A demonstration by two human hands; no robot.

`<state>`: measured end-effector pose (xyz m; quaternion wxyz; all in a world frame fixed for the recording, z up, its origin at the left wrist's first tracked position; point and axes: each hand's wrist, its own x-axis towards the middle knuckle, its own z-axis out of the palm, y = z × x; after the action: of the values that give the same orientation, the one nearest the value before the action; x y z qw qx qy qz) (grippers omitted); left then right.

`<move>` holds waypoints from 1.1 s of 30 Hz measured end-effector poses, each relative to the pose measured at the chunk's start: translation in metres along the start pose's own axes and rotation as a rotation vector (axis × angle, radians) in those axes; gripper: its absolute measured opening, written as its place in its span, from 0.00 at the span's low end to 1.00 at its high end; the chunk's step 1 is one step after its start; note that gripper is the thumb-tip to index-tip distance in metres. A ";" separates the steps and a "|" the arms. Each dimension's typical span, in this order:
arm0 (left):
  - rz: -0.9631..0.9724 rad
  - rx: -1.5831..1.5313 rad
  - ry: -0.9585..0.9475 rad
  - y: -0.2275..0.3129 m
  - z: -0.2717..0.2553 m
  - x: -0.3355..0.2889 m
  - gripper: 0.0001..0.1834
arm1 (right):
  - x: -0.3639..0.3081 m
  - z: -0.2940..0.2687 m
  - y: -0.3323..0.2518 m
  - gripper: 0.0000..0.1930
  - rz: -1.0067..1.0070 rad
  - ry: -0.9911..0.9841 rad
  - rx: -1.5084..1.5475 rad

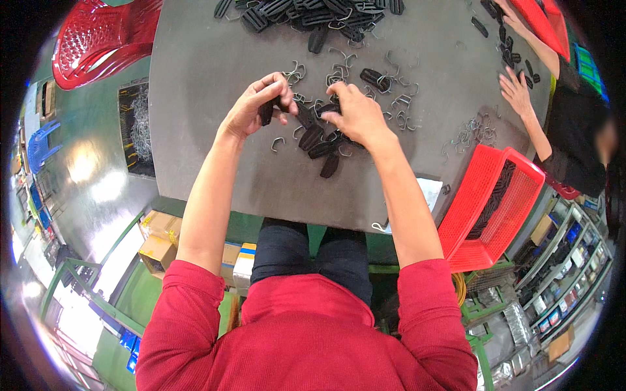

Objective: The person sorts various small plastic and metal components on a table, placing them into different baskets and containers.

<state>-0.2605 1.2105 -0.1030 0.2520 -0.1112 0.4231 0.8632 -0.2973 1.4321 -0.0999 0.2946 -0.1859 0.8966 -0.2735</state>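
Observation:
My left hand (257, 107) is closed around a black ribbed plastic buckle (266, 112), raised over the grey tabletop. To its right, my right hand (357, 116) reaches down at the small pile with curled fingers; what they grip, if anything, is hidden. Beneath and between the hands lie several loose black buckles (312, 137), one of them (329, 165) closest to me. Bent metal wire hooks (401, 103) are scattered around and among them. One lone wire hook (278, 143) rests below my left hand.
A big heap of black buckles (316, 16) covers the table's far side. At right stand a red basket (489, 208) holding black pieces and more wire hooks (479, 132). A co-worker's hands (517, 91) work beside black buckles. A red chair (107, 39) stands far left.

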 end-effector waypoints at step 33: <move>-0.101 0.622 0.290 -0.094 0.217 0.005 0.15 | -0.199 -0.062 0.104 0.12 0.397 0.849 0.661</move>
<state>-0.2110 1.4313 -0.0344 0.2536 -0.1716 0.6913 0.6545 -0.2033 1.6358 -0.0355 -0.0030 0.2142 0.8210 -0.5292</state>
